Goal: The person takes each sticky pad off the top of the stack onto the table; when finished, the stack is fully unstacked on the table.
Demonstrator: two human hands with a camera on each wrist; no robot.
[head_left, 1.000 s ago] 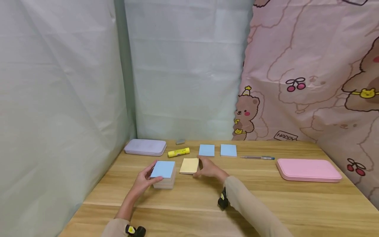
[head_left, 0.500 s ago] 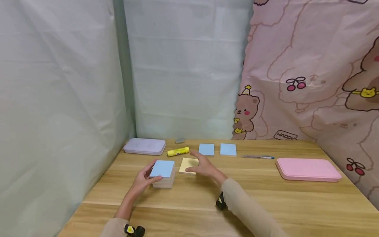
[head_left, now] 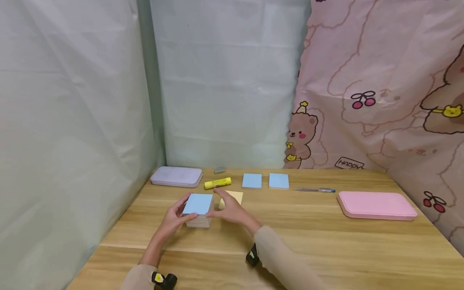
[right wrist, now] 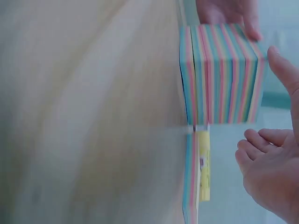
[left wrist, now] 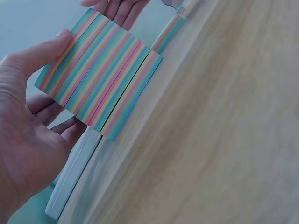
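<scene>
Seen across a wooden bench: pink case at right, lilac case at back left. Near centre, striped sticky-note block, blue sheet on top, held in left grip, fingers curled round its sides; right grip spread, fingertips near its top edge.

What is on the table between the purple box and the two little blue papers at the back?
A yellow glue stick lies between the purple box and the blue papers, seen from the head view.
</scene>
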